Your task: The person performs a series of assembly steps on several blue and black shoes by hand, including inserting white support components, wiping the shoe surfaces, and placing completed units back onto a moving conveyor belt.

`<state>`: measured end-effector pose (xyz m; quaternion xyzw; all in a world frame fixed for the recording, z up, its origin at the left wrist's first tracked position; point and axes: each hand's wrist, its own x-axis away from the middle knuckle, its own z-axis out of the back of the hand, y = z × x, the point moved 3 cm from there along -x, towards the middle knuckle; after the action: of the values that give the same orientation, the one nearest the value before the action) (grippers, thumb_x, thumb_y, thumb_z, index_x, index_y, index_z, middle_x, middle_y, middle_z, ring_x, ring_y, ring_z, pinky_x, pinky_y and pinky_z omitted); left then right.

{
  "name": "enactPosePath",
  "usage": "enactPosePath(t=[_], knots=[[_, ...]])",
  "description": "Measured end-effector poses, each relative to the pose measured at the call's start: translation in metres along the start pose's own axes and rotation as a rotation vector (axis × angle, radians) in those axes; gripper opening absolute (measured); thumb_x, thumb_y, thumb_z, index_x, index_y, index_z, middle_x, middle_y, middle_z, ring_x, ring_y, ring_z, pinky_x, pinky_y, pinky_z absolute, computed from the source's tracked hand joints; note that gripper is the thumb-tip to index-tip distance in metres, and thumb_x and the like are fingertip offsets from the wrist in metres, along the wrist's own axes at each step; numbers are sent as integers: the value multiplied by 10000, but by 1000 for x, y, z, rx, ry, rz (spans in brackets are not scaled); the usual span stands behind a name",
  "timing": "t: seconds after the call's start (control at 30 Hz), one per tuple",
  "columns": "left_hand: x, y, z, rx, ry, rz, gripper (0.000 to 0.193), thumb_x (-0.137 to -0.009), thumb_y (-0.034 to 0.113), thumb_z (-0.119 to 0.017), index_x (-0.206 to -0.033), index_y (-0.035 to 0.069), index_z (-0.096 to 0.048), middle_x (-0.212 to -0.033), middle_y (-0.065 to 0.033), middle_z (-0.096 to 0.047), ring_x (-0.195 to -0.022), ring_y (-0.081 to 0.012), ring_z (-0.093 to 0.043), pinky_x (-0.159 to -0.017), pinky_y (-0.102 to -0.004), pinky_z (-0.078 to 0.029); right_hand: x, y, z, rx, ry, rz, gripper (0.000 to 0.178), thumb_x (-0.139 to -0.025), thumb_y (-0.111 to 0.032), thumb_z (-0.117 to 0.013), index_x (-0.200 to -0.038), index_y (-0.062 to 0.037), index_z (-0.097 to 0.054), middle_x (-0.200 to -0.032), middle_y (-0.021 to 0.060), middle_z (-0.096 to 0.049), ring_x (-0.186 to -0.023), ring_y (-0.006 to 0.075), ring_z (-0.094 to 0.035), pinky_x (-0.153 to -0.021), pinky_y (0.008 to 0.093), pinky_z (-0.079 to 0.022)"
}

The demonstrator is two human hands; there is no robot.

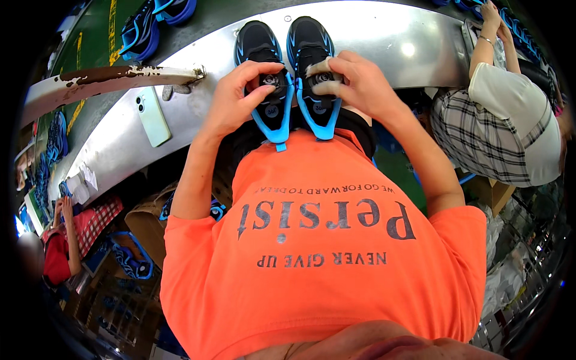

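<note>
Two black sneakers with blue soles and trim stand side by side before me, toes pointing away: the left shoe (257, 39) and the right shoe (309, 41). A blue loop rises at each heel, on my side. My left hand (243, 93) grips around the round dial (270, 79) on the left shoe's tongue with curled thumb and forefinger. At the right shoe's matching dial (324, 77), my right hand (358, 81) closes its thumb and fingers from the right. Its fingertips are slightly smeared by motion and carry pale coverings.
Metal worktable (384, 36) curves around me. Left of the shoes lie a pale green phone (152, 117) and small grey lumps (175, 91). A chipped metal bar (114, 81) crosses there. More shoes (141, 33) sit beyond. One co-worker (501, 120) works at right, another (72, 240) at left.
</note>
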<state>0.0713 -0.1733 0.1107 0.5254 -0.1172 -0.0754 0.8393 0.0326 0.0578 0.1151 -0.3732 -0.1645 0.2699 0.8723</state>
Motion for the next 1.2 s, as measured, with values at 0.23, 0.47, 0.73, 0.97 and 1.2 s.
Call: enactPosePath(t=[0.23, 0.47, 0.73, 0.97, 1.2], knots=[[3, 0, -2, -130, 135, 32, 416, -774, 83, -717, -1178, 54, -624, -964, -25, -594, -765, -110, -478, -723, -237, -435, -2, 4, 3, -83, -34, 100, 327, -750, -262, -753, -1064, -190, -699, -842, 101, -545, -895, 271, -577, -746, 376, -489], [3, 0, 3, -135, 124, -10, 415, -760, 126, -751, -1150, 50, -630, -955, -23, -580, -777, -110, -491, -721, -242, -429, 1, -1, -2, -89, 83, 177, 236, -759, -258, -744, -960, -142, -699, -820, 91, -561, -843, 278, -596, -715, 363, -490], [1, -4, -4, -132, 178, 13, 356, -754, 121, -751, -1093, 64, -660, -881, -2, -523, -760, -103, -481, -699, -234, -420, 3, 4, -2, -16, 83, 183, 308, -745, -246, -762, -1037, -168, -700, -882, 66, -577, -884, 250, -594, -753, 348, -498], [2, -6, -5, -120, 184, 29, 328, -756, 150, -751, -1061, 67, -664, -858, -6, -504, -743, -116, -470, -681, -248, -417, 9, 1, -12, 69, 166, 21, 317, -722, -296, -771, -986, -137, -693, -878, 77, -575, -807, 276, -599, -713, 360, -495], [4, -4, -7, -139, 187, 30, 318, -760, 155, -748, -1055, 66, -667, -861, -10, -509, -741, -119, -473, -675, -253, -419, 3, 5, -11, -28, 94, 146, 316, -720, -259, -779, -1009, -159, -699, -880, 78, -562, -836, 257, -582, -721, 341, -490]])
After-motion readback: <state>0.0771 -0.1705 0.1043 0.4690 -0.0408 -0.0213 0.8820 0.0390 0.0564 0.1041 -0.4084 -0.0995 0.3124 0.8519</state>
